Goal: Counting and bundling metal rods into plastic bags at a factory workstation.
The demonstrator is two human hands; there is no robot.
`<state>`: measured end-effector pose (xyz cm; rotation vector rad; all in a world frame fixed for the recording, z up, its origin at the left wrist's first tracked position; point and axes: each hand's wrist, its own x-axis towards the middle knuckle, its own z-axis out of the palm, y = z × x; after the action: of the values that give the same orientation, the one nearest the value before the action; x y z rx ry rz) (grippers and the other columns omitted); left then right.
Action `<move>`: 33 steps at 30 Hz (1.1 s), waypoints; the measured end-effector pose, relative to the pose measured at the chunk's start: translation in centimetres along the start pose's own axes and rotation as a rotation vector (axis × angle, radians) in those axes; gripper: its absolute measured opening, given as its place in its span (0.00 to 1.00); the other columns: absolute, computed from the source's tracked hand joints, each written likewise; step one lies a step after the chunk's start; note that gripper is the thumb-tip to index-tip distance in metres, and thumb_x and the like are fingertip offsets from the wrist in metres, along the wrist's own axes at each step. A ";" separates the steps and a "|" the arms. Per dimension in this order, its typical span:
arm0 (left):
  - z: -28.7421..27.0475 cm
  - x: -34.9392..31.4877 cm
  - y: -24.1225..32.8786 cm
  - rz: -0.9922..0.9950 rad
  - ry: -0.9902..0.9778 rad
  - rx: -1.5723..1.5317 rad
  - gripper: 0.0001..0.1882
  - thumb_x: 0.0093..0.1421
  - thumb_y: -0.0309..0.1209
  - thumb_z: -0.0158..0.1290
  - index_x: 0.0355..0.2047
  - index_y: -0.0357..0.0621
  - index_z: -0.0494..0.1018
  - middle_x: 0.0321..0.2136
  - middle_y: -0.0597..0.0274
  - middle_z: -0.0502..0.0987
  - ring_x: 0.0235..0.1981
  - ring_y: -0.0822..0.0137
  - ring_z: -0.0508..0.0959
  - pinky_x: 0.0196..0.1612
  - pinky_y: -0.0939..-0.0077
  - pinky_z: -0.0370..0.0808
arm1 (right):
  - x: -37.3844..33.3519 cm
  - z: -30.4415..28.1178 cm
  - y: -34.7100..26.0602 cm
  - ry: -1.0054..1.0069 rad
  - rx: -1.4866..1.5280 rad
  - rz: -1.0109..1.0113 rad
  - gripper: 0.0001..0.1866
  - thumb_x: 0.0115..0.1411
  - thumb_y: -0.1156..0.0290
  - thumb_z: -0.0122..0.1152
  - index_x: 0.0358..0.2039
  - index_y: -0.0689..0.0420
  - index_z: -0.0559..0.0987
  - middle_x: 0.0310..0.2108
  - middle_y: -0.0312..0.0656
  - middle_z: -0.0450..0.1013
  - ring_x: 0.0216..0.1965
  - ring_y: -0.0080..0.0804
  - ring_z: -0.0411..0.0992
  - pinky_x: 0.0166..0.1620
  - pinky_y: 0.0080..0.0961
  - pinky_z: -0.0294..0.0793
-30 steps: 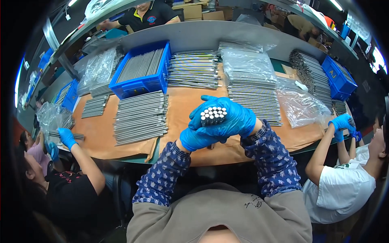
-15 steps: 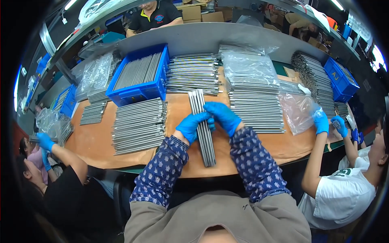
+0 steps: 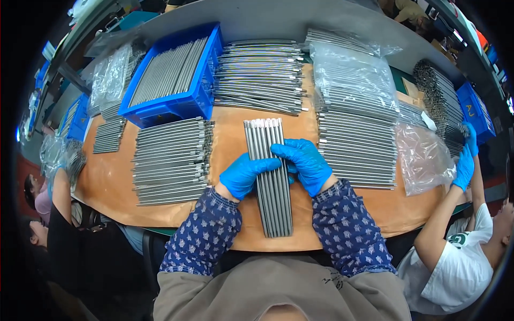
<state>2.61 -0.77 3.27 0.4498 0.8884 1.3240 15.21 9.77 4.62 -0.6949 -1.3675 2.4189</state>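
Observation:
A flat bundle of several metal rods [image 3: 274, 206] is held upright before me above the table's front edge, their shiny ends at the top. My left hand [image 3: 243, 174], in a blue glove, grips the bundle from the left with the thumb across its front. From the right, my right hand [image 3: 306, 163], gloved too, clasps it with the thumb on the front. The fingers of both hands are partly hidden behind the rods. Left of my hands lies a layer of similar rods [image 3: 168, 163]; another stack of rods [image 3: 356, 152] lies to the right.
A blue bin [image 3: 160, 109] full of rods stands at back left, beside a rod pile [image 3: 259, 77]. Plastic-covered rods [image 3: 353, 69] lie at back right, near a clear bag [image 3: 423, 160]. Co-workers sit on both sides; one gloved hand [image 3: 465, 166] reaches over the right end.
The rods in my hands have gone from a narrow, tilted cluster to a wider, flat row facing me. My view has tipped down toward the table. The right co-worker's hands have moved farther right.

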 end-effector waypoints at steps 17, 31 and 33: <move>1.2 -0.9 0.2 0.074 0.203 0.149 0.16 0.49 0.22 0.54 0.41 0.38 0.70 0.34 0.60 0.75 0.34 0.69 0.76 0.40 0.78 0.73 | -0.7 -0.6 0.1 0.004 0.070 -0.002 0.12 0.54 0.65 0.58 0.31 0.62 0.77 0.26 0.39 0.75 0.26 0.22 0.72 0.32 0.15 0.71; 0.8 -0.8 0.3 0.089 0.192 0.164 0.17 0.50 0.23 0.55 0.42 0.39 0.69 0.35 0.62 0.75 0.35 0.72 0.74 0.41 0.80 0.71 | 0.1 -0.4 0.3 0.080 -0.047 -0.071 0.08 0.52 0.69 0.60 0.30 0.60 0.78 0.25 0.38 0.75 0.25 0.21 0.72 0.31 0.15 0.72; 0.6 -0.7 0.2 0.089 0.192 0.160 0.17 0.50 0.23 0.55 0.42 0.39 0.69 0.35 0.62 0.75 0.35 0.72 0.74 0.41 0.80 0.71 | 0.0 -0.3 0.3 0.090 -0.034 -0.057 0.08 0.52 0.69 0.61 0.30 0.60 0.78 0.25 0.38 0.75 0.25 0.21 0.72 0.31 0.15 0.72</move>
<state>2.96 -1.29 3.97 0.4967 1.1513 1.3992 15.38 9.79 4.28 -0.7530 -1.3772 2.2967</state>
